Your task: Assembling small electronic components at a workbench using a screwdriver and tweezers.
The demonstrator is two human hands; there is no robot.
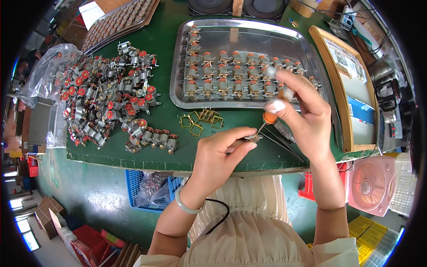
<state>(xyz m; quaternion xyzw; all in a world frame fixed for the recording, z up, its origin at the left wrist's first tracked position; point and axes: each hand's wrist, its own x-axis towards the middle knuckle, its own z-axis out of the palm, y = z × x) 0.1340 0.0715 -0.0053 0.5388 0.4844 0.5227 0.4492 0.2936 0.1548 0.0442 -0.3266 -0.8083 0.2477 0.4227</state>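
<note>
Between thumb and forefinger, my left hand pinches a small metal part above the near edge of the green table; most of it is covered by the fingers. My right hand is closed around a screwdriver with an orange collar, its thin shaft slanting down to that part. White coverings wrap my right thumb and forefinger tips, and the upper handle is blurred. Just beyond my left hand lie several square brass brackets. A pair of dark tweezers rests below my right hand.
A steel tray with rows of small motors stands at the back middle. At left is a heap of loose motors beside a plastic bag. A wooden-framed box stands at right. Below are a blue crate and a pink fan.
</note>
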